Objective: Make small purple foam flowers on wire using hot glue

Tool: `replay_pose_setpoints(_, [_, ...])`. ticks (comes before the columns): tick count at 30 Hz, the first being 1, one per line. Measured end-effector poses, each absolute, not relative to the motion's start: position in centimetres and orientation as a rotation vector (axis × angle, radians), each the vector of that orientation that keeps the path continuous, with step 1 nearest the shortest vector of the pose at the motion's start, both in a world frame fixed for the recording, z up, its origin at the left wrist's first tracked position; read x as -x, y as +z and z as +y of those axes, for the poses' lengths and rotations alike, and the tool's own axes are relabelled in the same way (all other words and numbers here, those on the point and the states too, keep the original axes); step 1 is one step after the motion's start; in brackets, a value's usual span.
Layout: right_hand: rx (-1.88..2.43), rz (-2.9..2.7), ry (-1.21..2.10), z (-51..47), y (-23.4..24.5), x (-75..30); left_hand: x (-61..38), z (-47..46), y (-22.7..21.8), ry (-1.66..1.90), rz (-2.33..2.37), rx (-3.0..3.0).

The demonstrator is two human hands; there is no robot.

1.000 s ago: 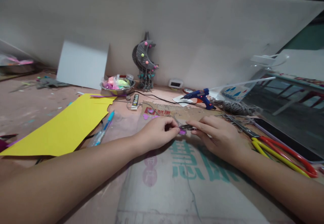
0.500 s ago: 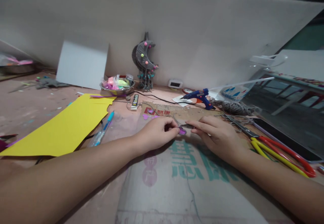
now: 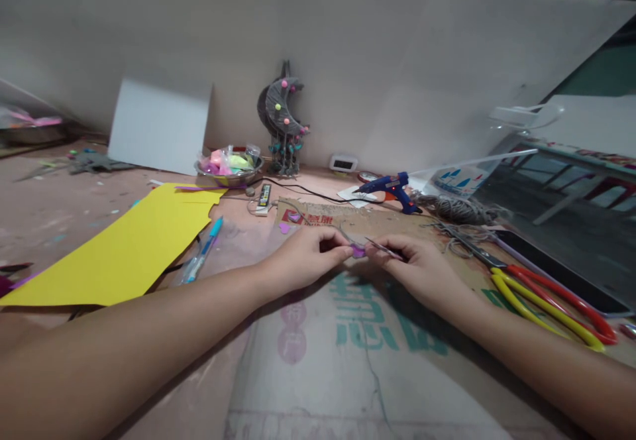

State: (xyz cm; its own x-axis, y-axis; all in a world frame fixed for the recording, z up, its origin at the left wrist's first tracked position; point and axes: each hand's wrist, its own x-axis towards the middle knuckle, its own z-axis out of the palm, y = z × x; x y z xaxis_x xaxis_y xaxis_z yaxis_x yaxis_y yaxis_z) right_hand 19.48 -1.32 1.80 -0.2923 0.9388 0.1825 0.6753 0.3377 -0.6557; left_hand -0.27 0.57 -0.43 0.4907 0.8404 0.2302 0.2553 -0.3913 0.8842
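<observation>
My left hand (image 3: 311, 254) is closed, thumb and forefinger pinching the left edge of a small purple paper piece (image 3: 358, 252) with grey yarn at its edge. From the other side, the fingertips of my right hand (image 3: 415, 264) meet the same piece. That hand also grips a slim, dark, pointed metal tool (image 3: 383, 248) that looks like tweezers, slanting across its fingers with the tip up and left. Both hands are over the printed cardboard sheet (image 3: 318, 387). Small purple paper cutouts (image 3: 284, 228) lie beyond my left hand.
A blue glue gun (image 3: 392, 187) stands behind my right hand, near grey yarn (image 3: 457, 209). Red-and-yellow-handled scissors (image 3: 551, 301) and a phone (image 3: 561, 271) lie at right. Yellow paper (image 3: 119, 248) and a blue pen (image 3: 206, 251) are at left. A moon ornament (image 3: 283, 112) stands behind.
My right hand has moved slightly left, its fingertips now at the purple piece. The pointed tool has turned from lying toward the piece to slanting up within the hand.
</observation>
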Motion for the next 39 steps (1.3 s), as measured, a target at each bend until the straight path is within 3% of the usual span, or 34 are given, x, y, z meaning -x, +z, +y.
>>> replay_pose_setpoints(19, [1.339, -2.011, 0.798, -1.52, 1.77, -19.03, 0.26, 0.72, -0.40, 0.910, 0.921, -1.930])
replay_pose_setpoints(39, [1.203, -2.017, 0.488, -1.10, 1.69, -19.59, 0.08, 0.59, -0.43, 0.948, 0.958, -1.839])
